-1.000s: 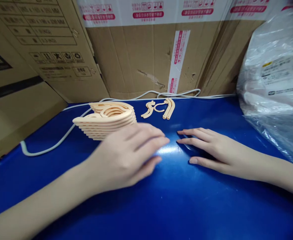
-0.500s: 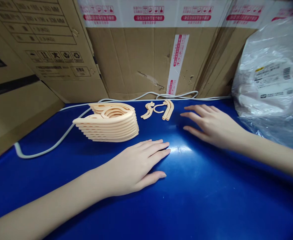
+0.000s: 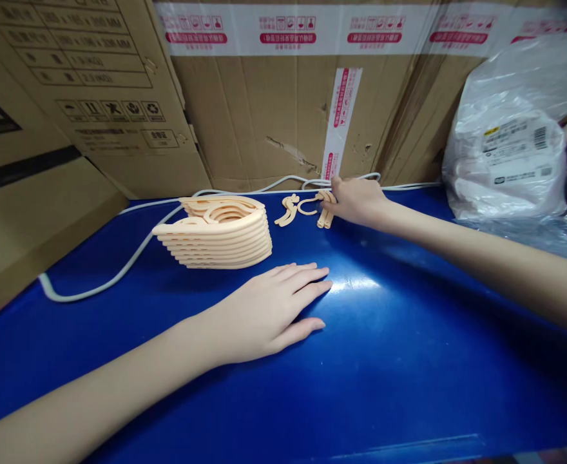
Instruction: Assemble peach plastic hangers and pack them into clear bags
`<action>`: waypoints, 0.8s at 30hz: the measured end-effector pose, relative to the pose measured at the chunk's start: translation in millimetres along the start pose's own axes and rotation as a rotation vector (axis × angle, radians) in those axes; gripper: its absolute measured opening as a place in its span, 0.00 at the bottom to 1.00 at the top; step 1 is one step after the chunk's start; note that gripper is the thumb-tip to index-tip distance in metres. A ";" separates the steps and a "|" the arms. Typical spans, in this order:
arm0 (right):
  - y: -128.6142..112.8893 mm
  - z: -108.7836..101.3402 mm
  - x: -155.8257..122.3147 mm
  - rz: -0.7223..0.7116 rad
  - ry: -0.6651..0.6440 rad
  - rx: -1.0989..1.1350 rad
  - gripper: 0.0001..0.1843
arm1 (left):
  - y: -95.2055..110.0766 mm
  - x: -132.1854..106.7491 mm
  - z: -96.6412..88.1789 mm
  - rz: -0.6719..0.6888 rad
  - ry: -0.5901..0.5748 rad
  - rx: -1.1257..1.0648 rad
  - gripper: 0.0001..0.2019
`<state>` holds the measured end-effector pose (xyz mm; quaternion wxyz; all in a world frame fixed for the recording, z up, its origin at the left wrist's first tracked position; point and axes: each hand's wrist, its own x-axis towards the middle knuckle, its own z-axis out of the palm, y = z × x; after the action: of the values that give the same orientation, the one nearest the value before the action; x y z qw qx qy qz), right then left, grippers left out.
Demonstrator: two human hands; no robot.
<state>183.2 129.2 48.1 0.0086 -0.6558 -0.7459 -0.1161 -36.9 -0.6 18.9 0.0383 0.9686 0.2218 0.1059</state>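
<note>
My left hand (image 3: 274, 316) lies flat on the blue table (image 3: 361, 386), palm down, fingers stretched out, holding nothing. At the back of the table my right hand (image 3: 355, 201) has its thumb and fingers closed at the upper right of a cream plastic folding hanger (image 3: 326, 219). The fingers cover part of this hanger; its folded arms and round hook show to the left and below. Just left of it lies a small curved cream piece (image 3: 288, 210), perhaps part of the same hanger. Behind my left hand stands a neat stack of several folded cream hangers (image 3: 216, 241).
Cardboard boxes (image 3: 264, 116) wall off the back and the left. A white cable (image 3: 119, 280) runs along the back edge and loops round the left of the stack. A clear plastic bag with white labelled contents (image 3: 510, 154) sits at the back right.
My right hand has moved forward and left, from open above the table to closed at the folding hanger. The left hand stays flat in place. The view has shifted slightly.
</note>
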 end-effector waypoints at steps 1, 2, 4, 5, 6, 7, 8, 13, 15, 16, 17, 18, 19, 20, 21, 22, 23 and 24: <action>2.1 -0.3 -0.8 0.013 -0.022 -0.005 0.26 | -0.1 -0.3 0.2 0.000 0.001 -0.005 0.24; 5.7 -0.6 -1.4 0.026 -0.042 -0.008 0.25 | -0.1 -0.6 0.3 0.000 0.002 -0.011 0.24; 16.9 -0.9 -2.6 0.050 -0.071 -0.012 0.23 | 0.0 -0.7 0.4 -0.002 0.005 -0.022 0.24; 23.9 -0.8 -3.3 0.058 -0.081 -0.011 0.22 | 0.1 -0.6 0.3 -0.003 0.005 -0.026 0.24; 31.4 -0.4 -4.4 0.065 -0.090 -0.008 0.21 | 0.1 -0.5 0.3 -0.005 0.006 -0.028 0.24; 39.0 0.0 -6.2 0.066 -0.099 -0.001 0.20 | 0.1 -0.4 0.3 -0.007 0.004 -0.029 0.24; 46.4 0.5 -9.1 0.063 -0.106 0.010 0.18 | 0.1 -0.2 0.4 -0.010 0.001 -0.028 0.24; 68.2 2.1 -44.3 -0.037 -0.094 0.107 0.09 | 2.3 0.0 0.9 -0.023 -0.010 -0.008 0.24; 68.1 2.0 -67.5 -0.067 -0.081 0.140 0.08 | 5.1 0.3 0.9 -0.027 0.017 0.008 0.23; 66.4 1.8 -80.0 -0.088 -0.076 0.155 0.08 | 6.9 0.7 0.9 -0.032 0.043 0.017 0.23; 64.0 1.4 -92.6 -0.130 -0.068 0.175 0.07 | 8.9 1.2 0.8 -0.037 0.073 0.026 0.22; 60.8 0.9 -104.7 -0.214 -0.025 0.224 0.07 | 11.0 1.9 0.6 -0.041 0.107 0.034 0.21; 57.1 0.3 -116.1 -0.318 0.005 0.285 0.06 | 13.2 2.6 0.2 -0.051 0.142 0.039 0.20; 52.9 -0.7 -126.4 -0.411 0.029 0.348 0.05 | 15.2 3.4 -0.3 -0.067 0.171 0.040 0.19; 48.3 -1.8 -135.4 -0.492 0.047 0.392 0.03 | 16.9 4.2 -1.0 -0.090 0.196 0.039 0.17; 43.6 -3.1 -143.0 -0.572 0.060 0.403 0.02 | 18.4 4.9 -1.7 -0.116 0.215 0.037 0.15; 38.8 -4.6 -149.2 -0.643 0.087 0.394 0.04 | 19.5 5.5 -2.4 -0.143 0.228 0.035 0.14; 34.2 -6.1 -154.1 -0.693 0.119 0.390 0.05 | 20.2 6.0 -2.9 -0.167 0.232 0.036 0.14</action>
<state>237.4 -18.5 34.0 0.1363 -0.3436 -0.9291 -0.0060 -23.7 -16.0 25.3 0.0039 0.9285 0.3063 0.2097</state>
